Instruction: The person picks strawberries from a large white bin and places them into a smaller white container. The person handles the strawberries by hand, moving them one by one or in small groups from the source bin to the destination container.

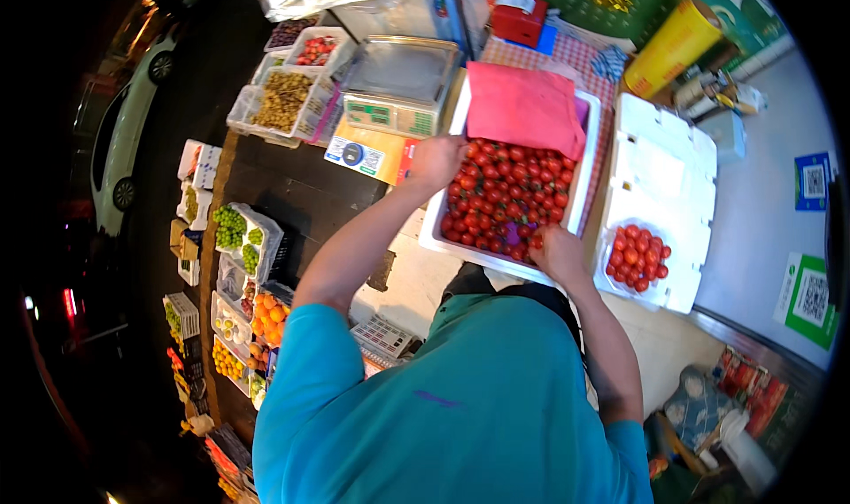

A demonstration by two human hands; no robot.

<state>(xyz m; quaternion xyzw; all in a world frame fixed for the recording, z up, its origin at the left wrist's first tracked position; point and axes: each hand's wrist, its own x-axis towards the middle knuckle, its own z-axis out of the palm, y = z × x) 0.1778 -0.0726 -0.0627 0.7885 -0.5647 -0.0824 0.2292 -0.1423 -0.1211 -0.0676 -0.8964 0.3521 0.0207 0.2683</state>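
A white foam box (pixel 431 223) full of red cherry tomatoes (pixel 509 185) sits in front of me. A pink sheet (pixel 524 110) covers its far part. My left hand (pixel 436 161) is closed at the box's left rim, its fingertips curled over the edge by the tomatoes. At the near right corner, my right hand (pixel 558 253) has its fingers curled down against the tomatoes; what lies between them is hidden. To the right, a clear tub of cherry tomatoes (pixel 637 258) stands on a white foam lid (pixel 660 181).
A weighing scale (pixel 398 83) stands beyond my left hand, next to trays of fruit (pixel 285 96). A red device (pixel 520 19) and a yellow roll (pixel 675 45) are at the back. Crates of oranges (pixel 269 316) and grapes (pixel 232 227) line the left.
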